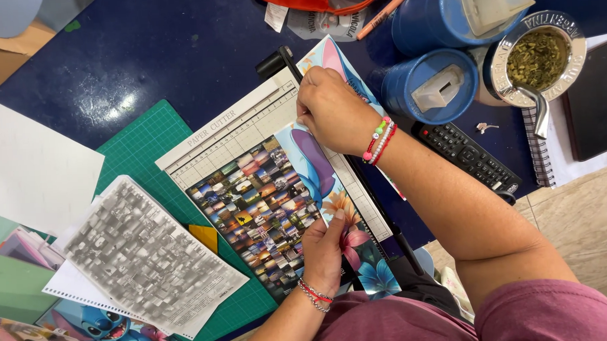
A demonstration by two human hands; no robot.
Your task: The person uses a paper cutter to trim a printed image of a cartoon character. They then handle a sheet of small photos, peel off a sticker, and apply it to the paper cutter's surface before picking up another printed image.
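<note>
Printed sheet (271, 198) on a paper cutter (248, 129), held flat by two hands.

The sheet shows a grid of small photos beside a blue cartoon figure with flowers; its long axis runs from about 11 o'clock to 5 o'clock across the cutter, near the middle of the dark blue bench (158, 54). Its far end is hidden under the right hand (331, 109) and its near end is cut off behind the left hand (323, 250) and a sleeve. The right hand's fingers are bunched together on the cutter's slider at the rail; what they pinch cannot be made out. The left hand's fingers lie flat and close together, pressing the sheet's near edge at about 6 o'clock. A green cutting mat (141, 142) lies under the cutter at 9 o'clock.
</note>
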